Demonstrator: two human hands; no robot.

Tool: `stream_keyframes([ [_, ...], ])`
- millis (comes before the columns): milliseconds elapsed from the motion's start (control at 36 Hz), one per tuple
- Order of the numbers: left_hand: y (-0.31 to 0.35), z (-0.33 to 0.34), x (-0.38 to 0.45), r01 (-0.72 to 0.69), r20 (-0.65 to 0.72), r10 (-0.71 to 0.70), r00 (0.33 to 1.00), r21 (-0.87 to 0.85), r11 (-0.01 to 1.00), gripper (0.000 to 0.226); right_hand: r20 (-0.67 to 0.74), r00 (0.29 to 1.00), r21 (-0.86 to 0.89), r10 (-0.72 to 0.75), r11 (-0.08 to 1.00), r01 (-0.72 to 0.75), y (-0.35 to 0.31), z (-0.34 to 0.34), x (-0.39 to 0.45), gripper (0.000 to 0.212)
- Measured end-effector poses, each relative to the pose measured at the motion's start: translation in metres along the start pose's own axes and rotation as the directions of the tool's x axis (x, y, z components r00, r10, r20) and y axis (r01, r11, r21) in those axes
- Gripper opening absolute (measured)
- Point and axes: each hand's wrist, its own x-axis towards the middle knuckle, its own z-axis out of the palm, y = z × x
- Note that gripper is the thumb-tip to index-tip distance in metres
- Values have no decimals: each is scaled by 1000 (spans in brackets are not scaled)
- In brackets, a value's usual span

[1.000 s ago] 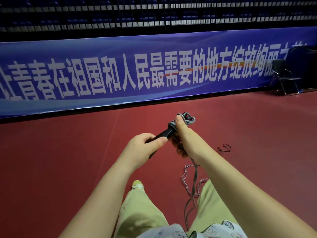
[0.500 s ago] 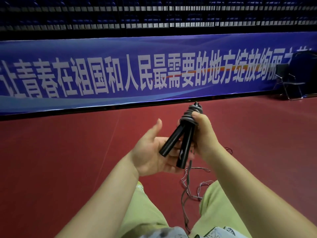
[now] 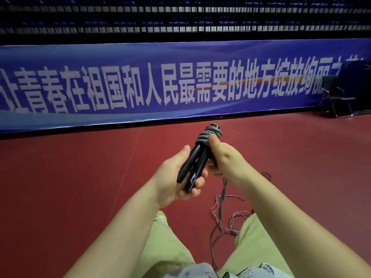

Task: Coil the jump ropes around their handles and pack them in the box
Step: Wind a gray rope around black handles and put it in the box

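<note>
Red floor (image 3: 80,197), two handles (image 3: 195,167), one rope (image 3: 209,134), two hands (image 3: 227,159)

Both forearms extend from the 6 o'clock edge toward the frame center. The left hand (image 3: 176,177) lies palm up, thumb raised toward 12 o'clock, fingers curled around the lower ends of the two handles (image 3: 192,167). The right hand (image 3: 224,157), at 3 o'clock of the left, pinches the coiled upper ends, thumb on top.
</note>
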Motion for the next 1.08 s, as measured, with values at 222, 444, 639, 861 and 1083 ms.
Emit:
stream_keyframes([
  [222,-6,6,9,-64,-264,222,939,499,864,56,-111,991,-183,81,978,-100,9,-3,3,51],
  [444,-3,-9,8,206,-322,523,789,941,268,42,-98,978,-262,186,943,-205,10,-7,-2,56],
  [639,3,-10,4,155,-301,579,758,945,289,36,-180,982,-366,55,923,-119,8,4,4,46],
  [861,9,-15,-4,-33,-191,181,965,596,802,42,-258,966,-216,4,974,-62,8,9,5,48],
  [1083,11,1,-10,169,326,-95,940,-204,964,79,-256,966,-52,-28,999,15,-25,7,-7,47],
])
